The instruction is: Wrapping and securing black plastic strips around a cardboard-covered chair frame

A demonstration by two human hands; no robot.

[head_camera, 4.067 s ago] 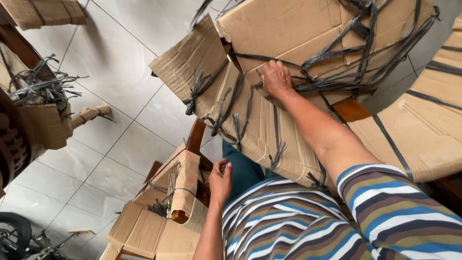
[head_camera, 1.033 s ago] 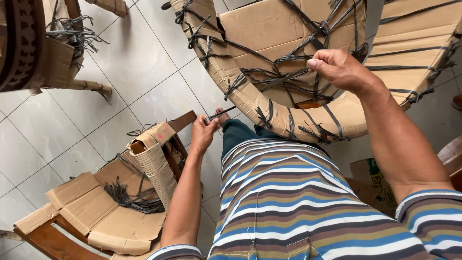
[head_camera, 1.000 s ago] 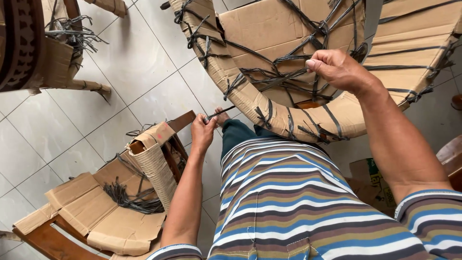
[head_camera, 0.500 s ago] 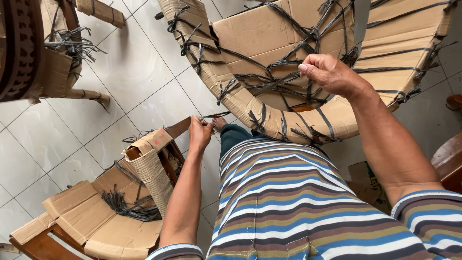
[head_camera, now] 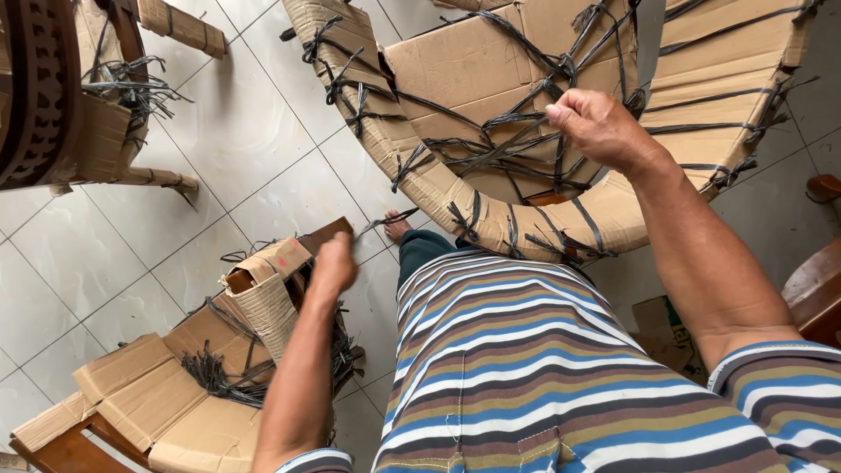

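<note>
A curved chair frame wrapped in brown cardboard (head_camera: 455, 70) fills the top of the view, bound with dark plastic straps (head_camera: 517, 140). My right hand (head_camera: 600, 127) is closed on a bunch of those straps at the middle of the wrapped frame. My left hand (head_camera: 333, 267) is lower, closed around a thin dark strap end (head_camera: 390, 219) that sticks out toward the cardboard rim. A second cardboard-wrapped chair (head_camera: 175, 385) with a woven part (head_camera: 267, 307) lies just left of my left arm.
White floor tiles (head_camera: 236, 149) lie between the pieces. Another wrapped wooden chair (head_camera: 79, 114) with loose dark straps stands at the top left. A small printed carton (head_camera: 661, 328) sits on the floor at right, by a dark wooden piece (head_camera: 819, 285).
The view has shifted slightly and my left hand has dropped a little and blurred, pulling on the strap end. My right hand stays gripping the straps on the cardboard frame.
</note>
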